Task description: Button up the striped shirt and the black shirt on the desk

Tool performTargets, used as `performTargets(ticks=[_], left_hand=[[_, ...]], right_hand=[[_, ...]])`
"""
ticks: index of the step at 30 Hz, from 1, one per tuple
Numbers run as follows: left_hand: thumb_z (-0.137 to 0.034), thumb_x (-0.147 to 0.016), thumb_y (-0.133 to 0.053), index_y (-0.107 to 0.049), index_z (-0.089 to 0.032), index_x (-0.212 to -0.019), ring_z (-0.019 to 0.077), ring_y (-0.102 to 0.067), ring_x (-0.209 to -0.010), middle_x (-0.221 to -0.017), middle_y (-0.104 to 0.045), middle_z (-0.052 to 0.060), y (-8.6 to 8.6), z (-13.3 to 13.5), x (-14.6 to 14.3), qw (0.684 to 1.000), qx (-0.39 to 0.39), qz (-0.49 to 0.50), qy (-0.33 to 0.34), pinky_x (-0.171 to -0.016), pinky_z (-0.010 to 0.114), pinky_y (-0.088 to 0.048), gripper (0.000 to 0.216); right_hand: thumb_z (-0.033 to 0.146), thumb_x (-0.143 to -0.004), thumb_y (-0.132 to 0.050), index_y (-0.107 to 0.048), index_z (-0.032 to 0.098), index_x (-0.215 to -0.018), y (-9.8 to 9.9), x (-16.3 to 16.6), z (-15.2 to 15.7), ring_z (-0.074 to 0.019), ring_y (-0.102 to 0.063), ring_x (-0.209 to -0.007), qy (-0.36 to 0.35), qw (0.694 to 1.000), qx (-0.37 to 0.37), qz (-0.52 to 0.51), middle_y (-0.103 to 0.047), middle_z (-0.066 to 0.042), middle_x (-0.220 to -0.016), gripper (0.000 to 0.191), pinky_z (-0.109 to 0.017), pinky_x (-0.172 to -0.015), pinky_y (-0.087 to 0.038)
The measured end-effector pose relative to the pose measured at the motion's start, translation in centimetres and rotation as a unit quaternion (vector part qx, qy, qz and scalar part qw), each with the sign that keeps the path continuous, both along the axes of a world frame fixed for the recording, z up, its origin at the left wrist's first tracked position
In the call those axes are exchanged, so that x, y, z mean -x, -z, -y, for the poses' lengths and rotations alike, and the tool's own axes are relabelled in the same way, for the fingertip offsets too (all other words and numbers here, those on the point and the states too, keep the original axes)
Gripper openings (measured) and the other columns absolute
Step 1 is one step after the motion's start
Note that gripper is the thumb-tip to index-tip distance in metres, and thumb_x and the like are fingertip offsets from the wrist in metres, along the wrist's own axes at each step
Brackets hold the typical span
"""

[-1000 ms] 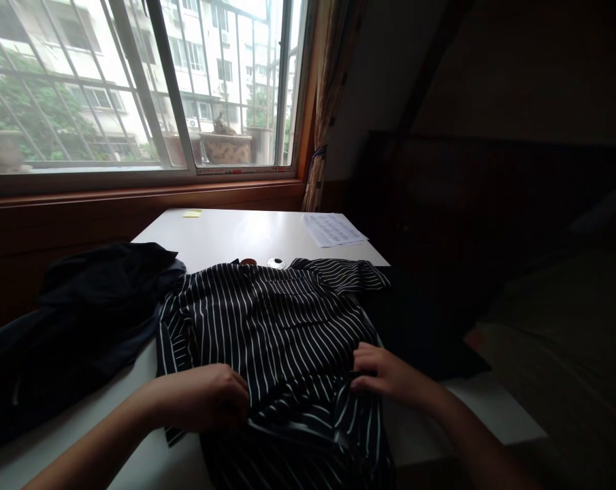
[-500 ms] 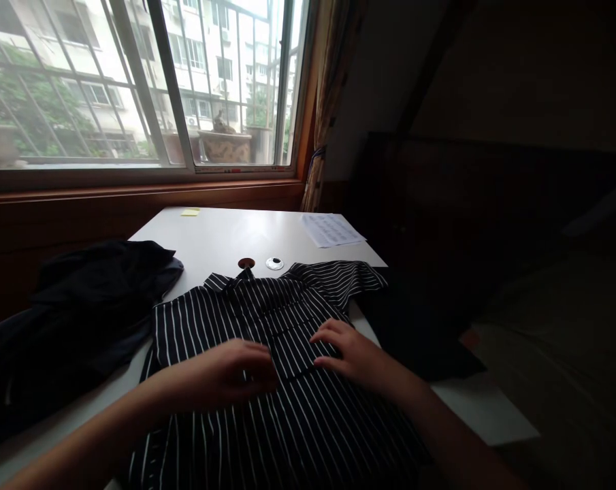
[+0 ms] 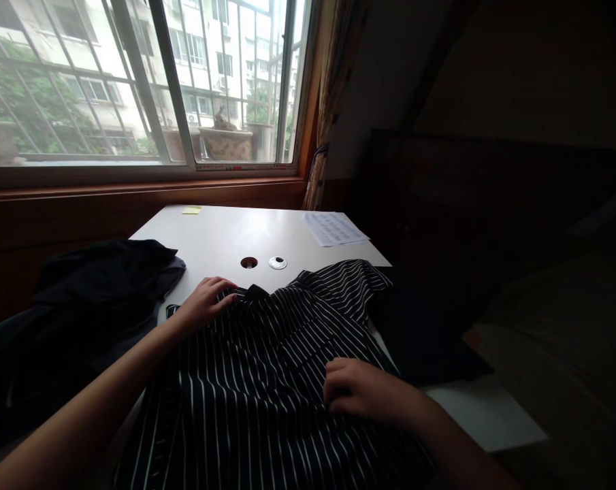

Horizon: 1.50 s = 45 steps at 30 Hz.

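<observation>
A dark shirt with thin white stripes (image 3: 267, 381) lies spread on the white table (image 3: 226, 235) in front of me. My left hand (image 3: 205, 303) reaches forward to the shirt's far left edge near the collar, with its fingers curled on the cloth. Closer to me, my right hand (image 3: 361, 391) rests on the shirt's right side, fingers bent and pinching a fold of the fabric. One striped sleeve (image 3: 351, 282) lies out toward the table's right edge.
A heap of dark clothing (image 3: 83, 299) covers the table's left part. Beyond the shirt are a round hole (image 3: 249, 263), a small white disc (image 3: 278, 263), a printed sheet (image 3: 333, 228) and a yellow note (image 3: 192, 210). A window runs behind; a dark bed lies right.
My left hand has moved forward from the shirt's middle to its far edge. My right hand has drawn back toward me. The shirt has slid nearer, uncovering the hole and disc.
</observation>
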<state>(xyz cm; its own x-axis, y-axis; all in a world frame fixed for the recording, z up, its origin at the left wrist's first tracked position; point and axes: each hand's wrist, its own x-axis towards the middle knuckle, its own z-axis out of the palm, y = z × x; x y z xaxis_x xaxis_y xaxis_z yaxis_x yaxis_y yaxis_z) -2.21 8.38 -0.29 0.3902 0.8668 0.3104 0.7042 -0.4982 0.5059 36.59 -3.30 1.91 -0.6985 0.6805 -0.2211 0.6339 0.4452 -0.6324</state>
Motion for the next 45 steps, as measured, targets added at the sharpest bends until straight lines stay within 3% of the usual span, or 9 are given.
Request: performTargets(ticks=[6,11,14,17,21,24,29,40,45], left_hand=[[-0.047,-0.097,-0.050,-0.067,-0.021,-0.108,0.0255,-0.048,-0.117,-0.112,-0.061,0.010,1.7,0.4,-1.6,0.994,-0.008,-0.002,0.111,-0.105,0.044,-0.044,0.033],[-0.045,-0.097,-0.054,-0.066,-0.020,-0.107,0.0231,-0.051,-0.112,-0.109,-0.061,0.009,2.6,0.7,-1.4,0.990,0.002,0.035,0.139,-0.111,0.046,-0.035,0.029],[-0.045,-0.096,-0.055,-0.066,-0.020,-0.106,0.0225,-0.053,-0.110,-0.109,-0.061,0.009,2.9,0.5,-1.1,0.987,0.011,0.061,0.148,-0.113,0.047,-0.031,0.029],[-0.044,-0.097,-0.054,-0.067,-0.020,-0.102,0.0217,-0.056,-0.105,-0.106,-0.063,0.008,3.5,0.1,-0.7,0.985,0.003,0.085,0.149,-0.117,0.049,-0.024,0.028],[-0.041,-0.098,-0.053,-0.068,-0.019,-0.101,0.0209,-0.059,-0.098,-0.102,-0.065,0.008,3.9,-0.2,-0.6,0.985,0.002,0.086,0.152,-0.116,0.049,-0.026,0.027],[-0.040,-0.098,-0.053,-0.068,-0.019,-0.100,0.0212,-0.057,-0.095,-0.096,-0.065,0.008,3.6,-0.1,-0.8,0.990,0.008,0.072,0.124,-0.110,0.046,-0.035,0.027],[-0.042,-0.096,-0.054,-0.066,-0.017,-0.100,0.0210,-0.056,-0.090,-0.094,-0.063,0.008,3.0,-0.1,-1.1,0.991,0.040,0.117,0.046,-0.085,0.034,-0.047,0.028],[-0.049,-0.094,-0.057,-0.067,-0.018,-0.103,0.0217,-0.059,-0.095,-0.100,-0.065,0.007,2.6,-0.1,-0.9,0.978,0.118,0.168,0.017,-0.086,0.032,-0.048,0.034],[-0.043,-0.094,-0.059,-0.068,-0.020,-0.102,0.0198,-0.059,-0.093,-0.098,-0.065,0.006,2.3,0.2,-1.1,0.980,0.094,0.171,0.026,-0.085,0.030,-0.047,0.027]], right_hand=[[0.033,-0.082,-0.073,-0.074,0.024,-0.092,-2.2,-0.5,-1.5,-0.0154,-0.062,-0.085,0.003,0.999,0.045,0.025,-0.068,0.000,-0.092,0.013,-0.026,-0.075,-0.047],[0.039,-0.090,-0.063,-0.070,0.022,-0.100,-3.3,3.7,-4.5,-0.0136,-0.060,-0.080,0.067,0.989,-0.097,-0.093,-0.066,-0.003,-0.099,0.021,-0.028,-0.075,-0.050],[0.033,-0.090,-0.064,-0.061,0.026,-0.122,-2.8,7.9,-6.9,-0.0076,-0.056,-0.066,0.084,0.973,-0.159,-0.144,-0.060,-0.005,-0.121,0.033,-0.029,-0.073,-0.052],[0.029,-0.086,-0.068,-0.053,0.029,-0.134,-1.4,12.0,-9.3,-0.0153,-0.063,-0.092,0.074,0.962,-0.212,-0.156,-0.054,-0.007,-0.134,0.050,-0.034,-0.087,-0.051],[0.025,-0.088,-0.065,-0.062,0.023,-0.124,0.6,15.2,-11.8,-0.0222,-0.065,-0.103,0.079,0.969,-0.209,-0.103,-0.067,-0.008,-0.118,0.037,-0.036,-0.090,-0.050],[0.022,-0.091,-0.060,-0.070,0.023,-0.104,1.3,15.1,-13.1,-0.0197,-0.068,-0.092,0.115,0.965,-0.208,-0.112,-0.073,-0.004,-0.097,0.016,-0.034,-0.086,-0.050],[0.021,-0.093,-0.059,-0.070,0.024,-0.098,1.4,12.6,-13.9,-0.0168,-0.063,-0.095,0.093,0.931,-0.282,-0.212,-0.072,-0.001,-0.096,0.012,-0.032,-0.091,-0.048],[0.013,-0.088,-0.057,-0.063,0.023,-0.094,3.6,12.0,-12.8,-0.0227,-0.053,-0.110,0.009,0.930,-0.304,-0.209,-0.070,-0.004,-0.102,0.014,-0.043,-0.098,-0.045],[0.029,-0.086,-0.067,-0.063,0.022,-0.101,4.1,12.8,-12.8,-0.0223,-0.055,-0.093,0.040,0.942,-0.286,-0.171,-0.066,-0.004,-0.085,0.017,-0.039,-0.087,-0.046]])
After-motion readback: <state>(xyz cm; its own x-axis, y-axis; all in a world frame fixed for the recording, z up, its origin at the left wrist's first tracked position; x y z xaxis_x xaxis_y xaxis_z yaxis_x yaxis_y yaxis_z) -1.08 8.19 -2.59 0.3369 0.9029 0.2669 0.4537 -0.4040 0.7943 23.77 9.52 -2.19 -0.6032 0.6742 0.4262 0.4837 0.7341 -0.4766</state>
